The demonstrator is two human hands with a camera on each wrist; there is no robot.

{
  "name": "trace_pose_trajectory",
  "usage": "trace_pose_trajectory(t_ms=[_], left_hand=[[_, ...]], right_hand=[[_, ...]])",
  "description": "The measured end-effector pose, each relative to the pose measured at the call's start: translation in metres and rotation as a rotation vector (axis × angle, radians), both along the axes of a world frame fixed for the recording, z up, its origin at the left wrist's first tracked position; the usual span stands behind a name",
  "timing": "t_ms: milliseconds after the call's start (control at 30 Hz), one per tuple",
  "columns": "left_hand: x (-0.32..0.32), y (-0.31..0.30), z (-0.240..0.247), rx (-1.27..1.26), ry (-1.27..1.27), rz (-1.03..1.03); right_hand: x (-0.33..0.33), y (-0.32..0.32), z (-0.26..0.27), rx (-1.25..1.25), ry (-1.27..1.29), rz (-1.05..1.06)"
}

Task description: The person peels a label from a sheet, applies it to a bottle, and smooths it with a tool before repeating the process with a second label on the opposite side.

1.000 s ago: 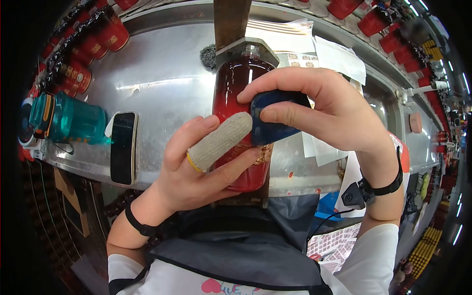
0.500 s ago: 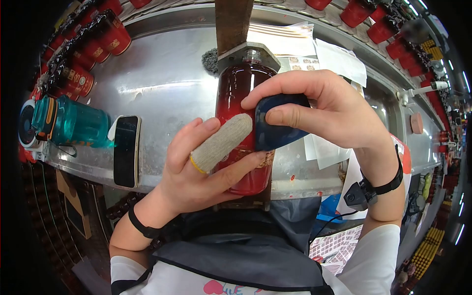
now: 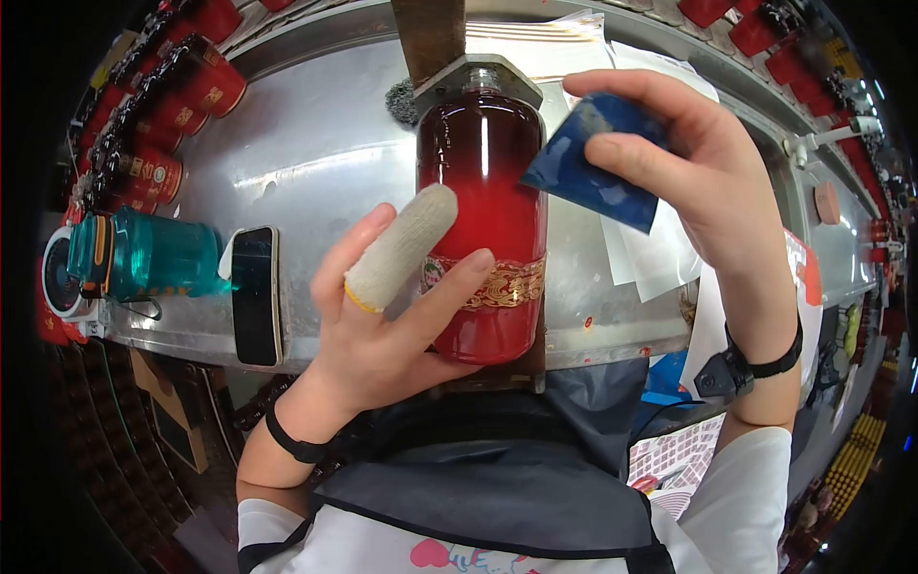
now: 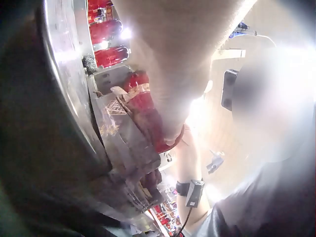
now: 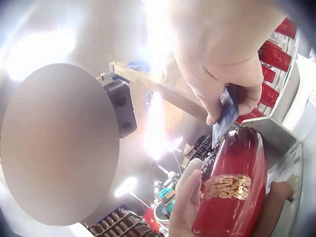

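A glossy red bottle (image 3: 483, 210), dark toward its neck, lies in a stand with a metal end plate (image 3: 531, 86). A gold patterned band (image 3: 507, 285) crosses its lower part. My right hand (image 3: 708, 172) pinches a flat blue scraper (image 3: 612, 182) between thumb and fingers, up and right of the bottle, one corner close to its side. My left hand (image 3: 382, 316) rests along the lower left of the bottle, its fingers fairly straight, one wearing a knitted finger sleeve (image 3: 402, 249). One fingertip touches the bottle near the band; the thumb lies by its base.
On the metal table (image 3: 316, 124) to the left are a phone (image 3: 256, 297) and a teal water bottle (image 3: 163, 253). Label sheets (image 3: 535, 48) and papers lie behind and to the right. A dark scouring pad (image 3: 400, 100) sits by the stand. Red jars (image 3: 210, 77) line the back left.
My right hand has lifted the scraper off the bottle, up and to the right, and tilted it. My left fingers have drawn back left, and more of the gold band shows.
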State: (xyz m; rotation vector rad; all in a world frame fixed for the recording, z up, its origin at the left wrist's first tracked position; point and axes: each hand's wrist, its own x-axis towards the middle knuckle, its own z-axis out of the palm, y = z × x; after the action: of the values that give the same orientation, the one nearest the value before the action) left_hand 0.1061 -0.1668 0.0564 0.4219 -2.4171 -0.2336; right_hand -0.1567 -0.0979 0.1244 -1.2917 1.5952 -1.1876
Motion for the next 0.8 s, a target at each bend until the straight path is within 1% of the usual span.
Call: trace_pose_trajectory(t_ms=[33, 133, 200, 233, 300, 333, 400, 433, 467, 533, 567, 600, 667, 700, 733, 800], left_hand=[[0.001, 0.000, -0.001, -0.001, -0.005, -0.008], [0.005, -0.001, -0.009, 0.007, 0.041, -0.007], [0.010, -0.003, -0.015, -0.074, 0.085, -0.075], [0.010, -0.003, -0.014, -0.077, 0.080, -0.083], [0.011, -0.003, -0.011, -0.086, 0.024, -0.094], [0.011, -0.003, -0.010, -0.091, 0.020, -0.099], [0.012, -0.004, -0.008, -0.072, -0.069, -0.070], [0.011, -0.005, -0.008, -0.078, -0.073, -0.074], [0.010, -0.006, -0.007, -0.088, -0.076, -0.071], [0.008, -0.005, -0.003, -0.101, -0.085, -0.074], [0.005, -0.005, 0.003, -0.113, -0.109, -0.059], [0.004, -0.004, 0.007, -0.125, -0.132, -0.043], [0.003, -0.003, 0.006, -0.090, -0.125, -0.019], [0.003, -0.003, 0.004, -0.050, -0.112, 0.007], [0.003, -0.003, 0.002, -0.052, -0.115, 0.005], [0.002, -0.004, -0.002, -0.035, -0.061, -0.007]], right_hand=[[0.005, 0.008, 0.002, 0.013, -0.019, -0.056], [0.016, 0.028, 0.002, 0.021, -0.095, -0.131], [0.024, 0.038, 0.001, 0.006, -0.134, -0.175], [0.026, 0.042, 0.001, 0.029, -0.162, -0.190], [0.033, 0.050, 0.002, 0.070, -0.244, -0.227], [0.035, 0.054, 0.000, 0.065, -0.248, -0.231], [0.038, 0.062, -0.004, 0.072, -0.190, -0.208], [0.045, 0.062, -0.004, 0.017, -0.211, -0.260], [0.045, 0.063, -0.007, 0.013, -0.216, -0.265], [0.045, 0.066, -0.016, -0.177, 0.273, -0.137], [0.051, 0.067, -0.017, -0.224, 0.358, -0.133], [0.056, 0.070, -0.019, -0.228, 0.353, -0.137], [0.065, 0.073, -0.024, -0.361, 0.616, -0.072], [0.065, 0.073, -0.031, -0.484, 0.709, -0.012], [0.068, 0.071, -0.035, -0.485, 0.707, -0.016], [0.078, 0.066, -0.041, -0.684, 0.872, -0.060]])
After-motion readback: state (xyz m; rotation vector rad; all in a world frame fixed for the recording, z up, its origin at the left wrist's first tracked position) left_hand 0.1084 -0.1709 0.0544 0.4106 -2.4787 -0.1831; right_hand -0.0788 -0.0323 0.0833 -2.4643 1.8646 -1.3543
